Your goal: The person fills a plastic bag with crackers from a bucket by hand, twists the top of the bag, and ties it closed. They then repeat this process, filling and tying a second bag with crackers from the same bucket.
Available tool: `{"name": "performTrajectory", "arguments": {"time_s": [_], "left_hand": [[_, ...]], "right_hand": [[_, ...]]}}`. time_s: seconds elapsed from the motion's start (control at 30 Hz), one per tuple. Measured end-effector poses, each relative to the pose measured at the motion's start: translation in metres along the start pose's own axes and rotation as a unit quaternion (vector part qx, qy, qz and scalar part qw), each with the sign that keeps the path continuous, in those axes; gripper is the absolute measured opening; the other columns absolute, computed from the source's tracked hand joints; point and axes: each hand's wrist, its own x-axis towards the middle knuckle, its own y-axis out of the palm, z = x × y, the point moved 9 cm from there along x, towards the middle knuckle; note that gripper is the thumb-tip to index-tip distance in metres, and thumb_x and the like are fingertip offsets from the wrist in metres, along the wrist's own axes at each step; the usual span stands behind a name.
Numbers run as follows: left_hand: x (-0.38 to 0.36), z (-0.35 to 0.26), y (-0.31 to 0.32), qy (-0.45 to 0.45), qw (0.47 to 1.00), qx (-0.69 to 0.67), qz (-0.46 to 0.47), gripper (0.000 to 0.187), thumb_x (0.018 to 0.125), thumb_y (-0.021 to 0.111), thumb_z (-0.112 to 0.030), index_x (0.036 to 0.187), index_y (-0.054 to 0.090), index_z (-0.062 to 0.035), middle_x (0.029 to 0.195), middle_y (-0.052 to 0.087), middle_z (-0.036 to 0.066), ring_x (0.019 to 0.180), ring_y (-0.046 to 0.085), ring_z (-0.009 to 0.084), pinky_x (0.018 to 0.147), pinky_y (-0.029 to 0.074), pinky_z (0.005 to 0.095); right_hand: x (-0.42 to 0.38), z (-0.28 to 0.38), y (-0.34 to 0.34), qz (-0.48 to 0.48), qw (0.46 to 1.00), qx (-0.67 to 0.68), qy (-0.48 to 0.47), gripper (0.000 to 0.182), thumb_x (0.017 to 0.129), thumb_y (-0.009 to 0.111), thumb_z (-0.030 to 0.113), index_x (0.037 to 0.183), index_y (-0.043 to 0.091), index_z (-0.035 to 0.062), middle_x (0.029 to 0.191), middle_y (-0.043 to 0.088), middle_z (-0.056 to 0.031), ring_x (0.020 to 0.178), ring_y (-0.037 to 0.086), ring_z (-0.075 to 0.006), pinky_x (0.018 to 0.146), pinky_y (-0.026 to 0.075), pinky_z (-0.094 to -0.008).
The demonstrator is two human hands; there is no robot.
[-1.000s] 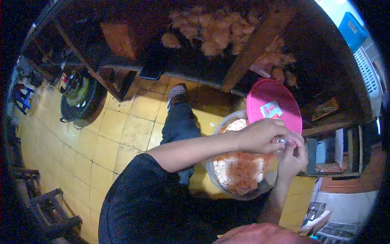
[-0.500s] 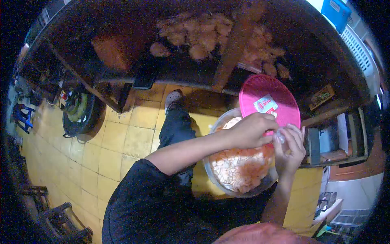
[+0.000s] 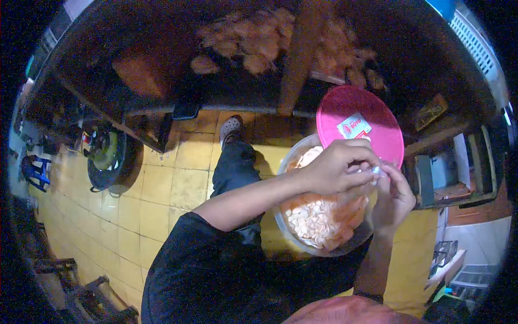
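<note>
My left hand (image 3: 342, 166) reaches across a round plastic tub (image 3: 281, 229), its fingertips pinched on a small clear, whitish piece of plastic (image 3: 376, 169). From the right, my right hand (image 3: 397, 198) meets it there, thumb and fingers closed on the same piece. I cannot tell what the plastic contains. Below the hands, the tub holds pale, thin pieces of food (image 3: 313, 222) with reddish-brown seasoning over part of them. A pink round lid (image 3: 380, 116) leans behind the tub, and a white-and-red printed packet (image 3: 354, 126) lies on it.
Brown lumpy items (image 3: 248, 40) lie on a dark surface beyond, behind a wooden post (image 3: 297, 65). A black basin (image 3: 116, 175) stands on the yellow tiles at left. Wooden stools (image 3: 89, 299) are at lower left, and a wooden frame (image 3: 488, 162) stands at right.
Both hands have lifted slightly off the lid's lower edge and shifted right, still together at the plastic piece. The view has shifted a little; tub and lid stay in place.
</note>
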Motion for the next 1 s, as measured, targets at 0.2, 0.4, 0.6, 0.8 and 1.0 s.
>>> {"name": "performTrajectory", "arguments": {"time_s": [0.2, 0.4, 0.6, 0.8, 1.0], "left_hand": [[-0.003, 0.008, 0.004, 0.037, 0.999, 0.038, 0.014, 0.014, 0.088, 0.063, -0.014, 0.096, 0.066, -0.0029, 0.08, 0.06, 0.009, 0.072, 0.061, 0.0204, 0.062, 0.047, 0.0318], [-0.001, 0.002, 0.022, 0.049, 0.991, 0.094, 0.08, 0.012, 0.087, 0.061, -0.012, 0.096, 0.062, -0.0047, 0.082, 0.059, 0.009, 0.074, 0.061, 0.0224, 0.062, 0.048, 0.034], [-0.001, 0.002, 0.031, 0.033, 0.984, 0.168, 0.047, 0.012, 0.085, 0.06, -0.01, 0.096, 0.059, -0.005, 0.088, 0.057, 0.01, 0.078, 0.059, 0.0237, 0.071, 0.048, 0.0361], [-0.011, 0.027, 0.025, -0.015, 0.999, 0.021, -0.045, 0.014, 0.081, 0.066, -0.007, 0.093, 0.061, 0.0, 0.091, 0.063, 0.011, 0.086, 0.062, 0.0216, 0.08, 0.049, 0.0344], [-0.018, 0.037, 0.033, -0.054, 0.986, 0.157, 0.027, 0.014, 0.078, 0.069, -0.008, 0.089, 0.061, -0.002, 0.089, 0.064, 0.01, 0.091, 0.062, 0.0265, 0.084, 0.048, 0.0372]], "right_hand": [[0.008, -0.004, 0.014, 0.095, 0.995, -0.038, 0.014, 0.015, 0.08, 0.07, 0.001, 0.095, 0.07, 0.0005, 0.091, 0.07, -0.0087, 0.089, 0.066, -0.0188, 0.081, 0.052, -0.031], [0.008, -0.019, 0.009, 0.16, 0.98, -0.107, 0.054, 0.009, 0.079, 0.071, 0.009, 0.083, 0.066, 0.0024, 0.076, 0.068, -0.0066, 0.07, 0.064, -0.0144, 0.067, 0.052, -0.0293], [0.011, 0.006, -0.001, 0.018, 0.989, -0.145, -0.022, 0.008, 0.076, 0.068, 0.01, 0.079, 0.065, 0.0041, 0.08, 0.068, -0.0096, 0.078, 0.066, -0.0216, 0.083, 0.052, -0.0384], [0.01, 0.013, 0.004, 0.028, 0.968, -0.223, -0.108, 0.007, 0.077, 0.065, 0.01, 0.083, 0.067, 0.0051, 0.088, 0.07, -0.0076, 0.089, 0.068, -0.0251, 0.112, 0.027, -0.057], [0.002, -0.015, 0.011, 0.086, 0.976, -0.196, 0.031, 0.011, 0.081, 0.062, 0.013, 0.086, 0.067, 0.004, 0.09, 0.071, -0.0092, 0.09, 0.068, -0.0272, 0.113, 0.026, -0.0563]]}}
